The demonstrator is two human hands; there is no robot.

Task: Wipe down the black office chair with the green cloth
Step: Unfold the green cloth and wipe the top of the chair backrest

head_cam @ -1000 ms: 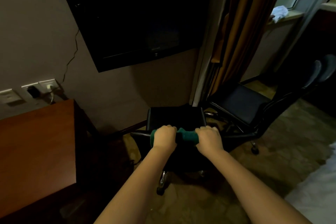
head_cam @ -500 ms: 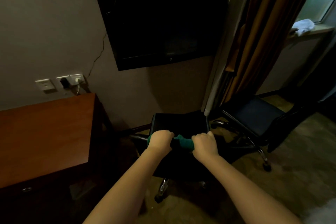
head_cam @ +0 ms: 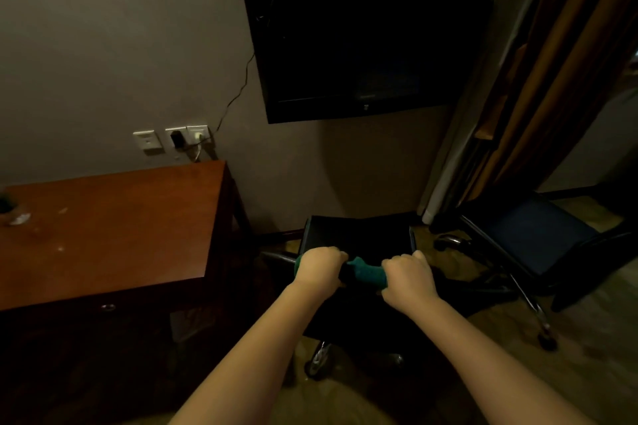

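**HAZARDS WHILE WIPING THE BACKREST TOP EDGE**

Grips the top edge of the black office chair [head_cam: 359, 235] backrest with the left hand [head_cam: 319, 267] and the right hand [head_cam: 407, 278]. Clamps the fingers of both hands over the green cloth [head_cam: 367, 273], bunched along that edge between and under the two fists.

1. Rolling. Rests on casters [head_cam: 319, 360], so likely to run forward under any push into the edge. Direct pressure along the edge, not against it.
2. Patchy coverage. Presents only a narrow roll of cloth to the surface, so probably cleans a thin strip per pass. Open out the cloth before wider panels.
3. Cloth slip. Likely to pull out of one fist under uneven sideways tension.
4. Missed areas. Shows the seat ahead of the hands as dark and dimly lit, so impossible to judge clean or dirty from here.
5. Collision. Sits close beside the counter [head_cam: 110, 235] on the left, with a second chair [head_cam: 538, 238] near on the right. Farther back, note the wall sockets [head_cam: 186, 140] with plugs and a cable, and the television [head_cam: 362, 28] above: probable strike points after a runaway roll.
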